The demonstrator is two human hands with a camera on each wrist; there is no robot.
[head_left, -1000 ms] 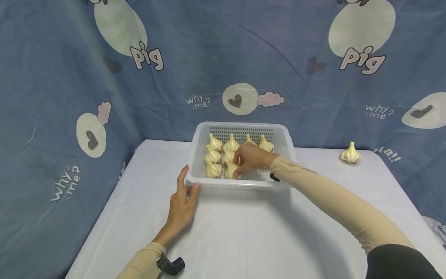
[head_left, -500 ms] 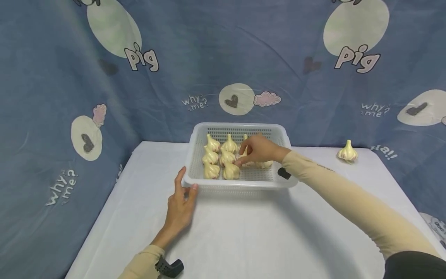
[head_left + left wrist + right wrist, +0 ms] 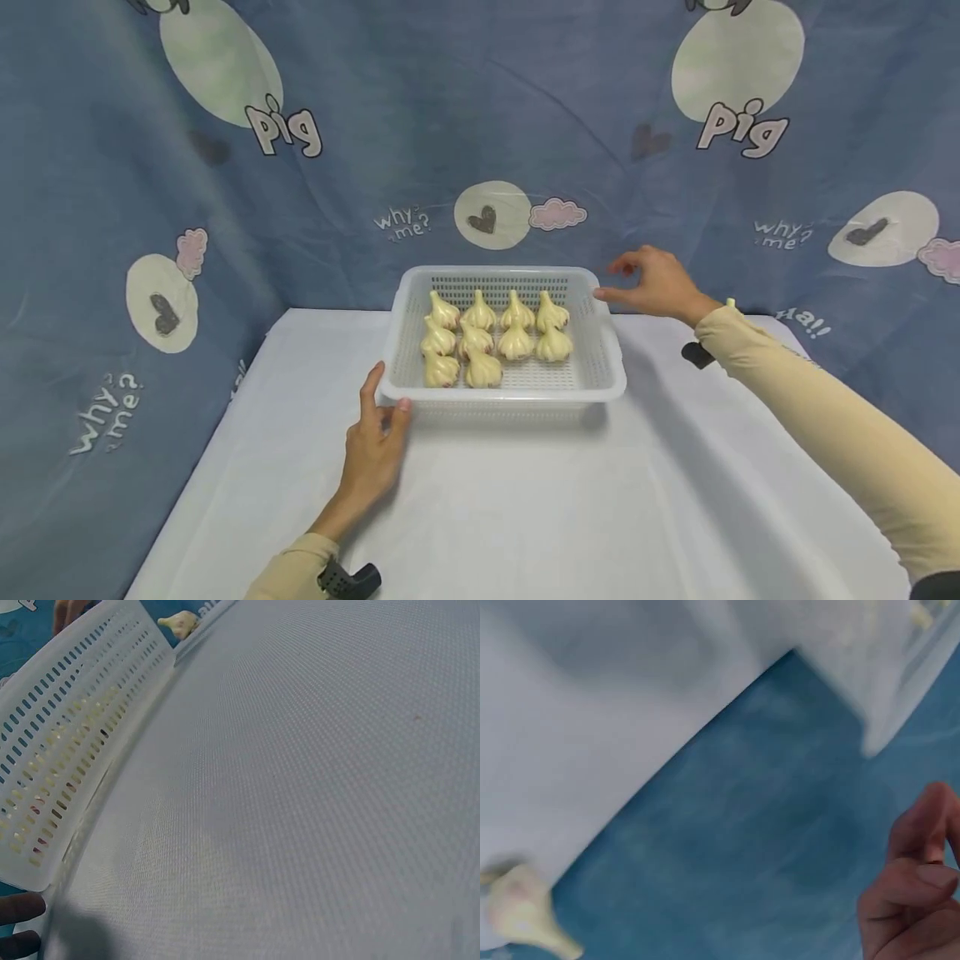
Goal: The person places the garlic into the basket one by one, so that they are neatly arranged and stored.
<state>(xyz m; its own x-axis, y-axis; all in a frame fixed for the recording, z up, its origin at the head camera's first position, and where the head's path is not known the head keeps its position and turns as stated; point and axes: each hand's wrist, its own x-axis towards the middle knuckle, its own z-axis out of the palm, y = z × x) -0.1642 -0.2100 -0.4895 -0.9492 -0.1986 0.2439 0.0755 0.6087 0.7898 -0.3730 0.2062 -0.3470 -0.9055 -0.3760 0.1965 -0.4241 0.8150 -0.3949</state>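
A white perforated basket (image 3: 498, 395) stands at the back of the table, holding several garlic bulbs (image 3: 483, 372) in rough rows. Its front-right part holds no bulbs. My left hand (image 3: 372, 454) touches the basket's front-left corner, thumb and forefinger spread around it. In the left wrist view, fingertips (image 3: 21, 907) show beside that corner. My right hand (image 3: 658, 283) hovers past the basket's back-right corner, fingers loosely bent, nothing in them. Behind the right wrist, one loose garlic bulb (image 3: 525, 911) is almost wholly hidden in the head view; the right wrist view shows it blurred.
A white cloth (image 3: 525, 508) covers the table. Blue printed fabric (image 3: 360, 125) hangs close behind the basket and along the left side. The loose bulb lies near the table's back edge at the right.
My right hand has left the bulbs in the basket and moved right, past the rim, with nothing in it. My left hand stays at the corner. The head view has turned slightly right.
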